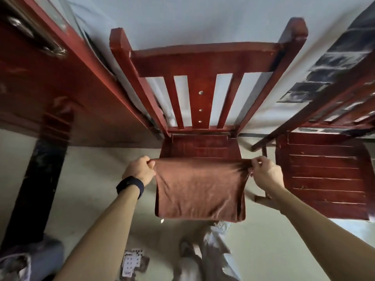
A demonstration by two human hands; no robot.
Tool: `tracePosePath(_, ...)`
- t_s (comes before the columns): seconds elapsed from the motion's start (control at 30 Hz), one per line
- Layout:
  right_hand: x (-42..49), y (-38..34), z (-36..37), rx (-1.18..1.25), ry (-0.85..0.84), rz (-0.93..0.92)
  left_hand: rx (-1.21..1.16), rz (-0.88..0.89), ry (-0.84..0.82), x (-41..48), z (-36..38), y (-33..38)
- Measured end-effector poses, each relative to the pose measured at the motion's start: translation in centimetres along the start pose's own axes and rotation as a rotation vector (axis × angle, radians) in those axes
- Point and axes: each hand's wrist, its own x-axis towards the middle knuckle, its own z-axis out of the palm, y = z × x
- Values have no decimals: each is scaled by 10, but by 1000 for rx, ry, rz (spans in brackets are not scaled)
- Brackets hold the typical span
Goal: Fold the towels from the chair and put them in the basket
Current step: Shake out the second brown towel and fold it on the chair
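Note:
A brown towel (199, 189) hangs doubled over in front of the red wooden chair (199, 145), covering the front of its seat. My left hand (140, 169), with a black band on the wrist, pinches the towel's upper left corner. My right hand (263, 172) pinches the upper right corner. The top edge is stretched straight between both hands, and the lower edge hangs free below the seat. No basket is in view.
A second red slatted chair (322, 175) stands close on the right. A red wooden cabinet (50, 82) with a black post (38, 189) is on the left. My feet (188, 258) and scattered papers (133, 262) are on the pale floor below.

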Motion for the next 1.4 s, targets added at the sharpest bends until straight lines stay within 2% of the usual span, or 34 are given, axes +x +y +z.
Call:
tracePosePath(0.1,41,-13,20,43,41,28,-183,-55,-2,47,23,2)
tracePosePath(0.27,82,-22,46,157,110,66,-343,-44,37,104,36,13)
tracePosePath(0.43,90,-24,65,287,96,59,-520,-34,31,117,55,27)
tracePosePath(0.6,43,24,99,196,-52,192,-230,-74,-121,76,108,-4)
tracePosePath(0.77,-14,87,153,1,-204,352,-120,-265,-256,33,168,-45)
tracePosePath(0.97,-28,107,176,-17,-82,348,-99,-303,-96,24,190,-61)
tracePosePath(1.07,-22,107,179,-13,-76,375,-81,-247,-80,28,194,-69)
tracePosePath(1.23,-24,106,178,55,-73,367,-170,-219,-51,27,189,-70)
tracePosePath(1.4,-39,105,164,223,-8,376,-430,-300,-66,16,171,-77)
